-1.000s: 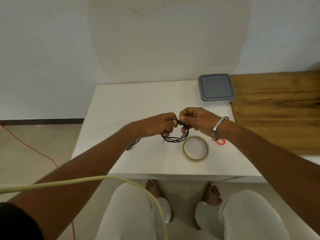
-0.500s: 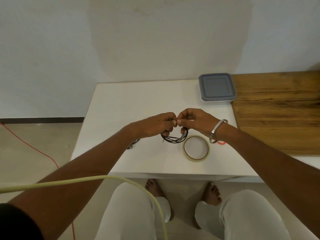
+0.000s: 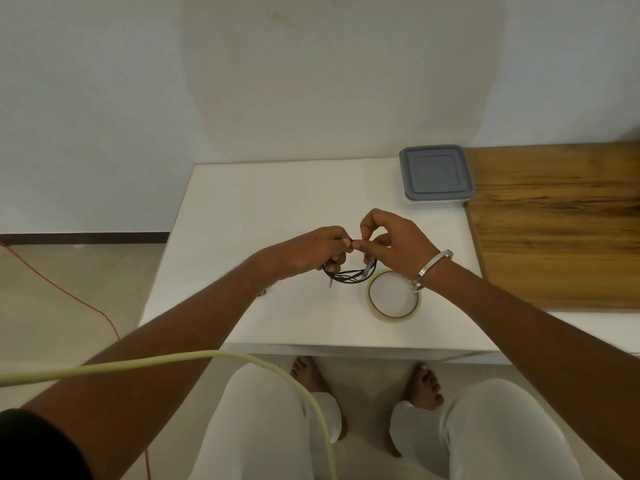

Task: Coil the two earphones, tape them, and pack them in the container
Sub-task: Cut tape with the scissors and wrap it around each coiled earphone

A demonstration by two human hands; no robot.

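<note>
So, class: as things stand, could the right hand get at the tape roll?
Probably yes: the tape roll lies uncovered just beside the right hand, though that hand now pinches the coiled earphone.

Both hands, left [image 3: 313, 252] and right [image 3: 394, 245], meet fingertip to fingertip, fingers curled.

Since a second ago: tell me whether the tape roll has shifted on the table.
No. The tape roll lies in the same spot on the white table, at the same offset from the grey-lidded container.
</note>
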